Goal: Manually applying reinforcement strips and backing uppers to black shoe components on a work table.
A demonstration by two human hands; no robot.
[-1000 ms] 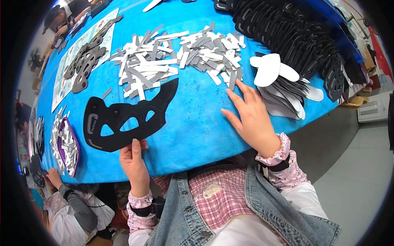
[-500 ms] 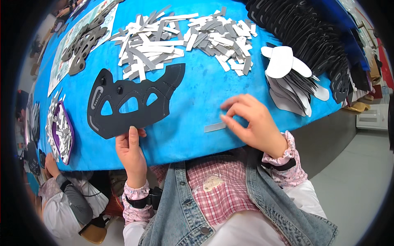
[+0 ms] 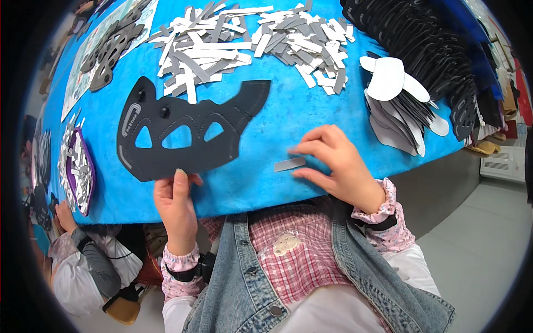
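Observation:
My left hand [image 3: 176,208] pinches the lower edge of a black shoe upper piece [image 3: 189,158], thumb on top and fingers underneath. The flat piece has three cut-outs, stitched lines and grey printed trim on its left side. To the right, a short grey strip [image 3: 290,164] lies on the blue tabletop [image 3: 261,194]. My right hand [image 3: 341,169] is over the table beside that strip, with thumb and forefinger spread apart around its right end and nothing visibly held.
Grey and white strips lie in two heaps, a left heap [image 3: 205,50] and a right heap [image 3: 302,47]. Black pieces [image 3: 416,61] and white-and-grey pieces [image 3: 391,105] are stacked at right. At far left are a purple-edged container [image 3: 80,172] of strips and another person's hand [image 3: 65,216].
My right thumb and forefinger have opened wider about the grey strip, which has turned slightly. The shoe upper piece has tilted, its right end reaching farther right. The whole view has shifted a little.

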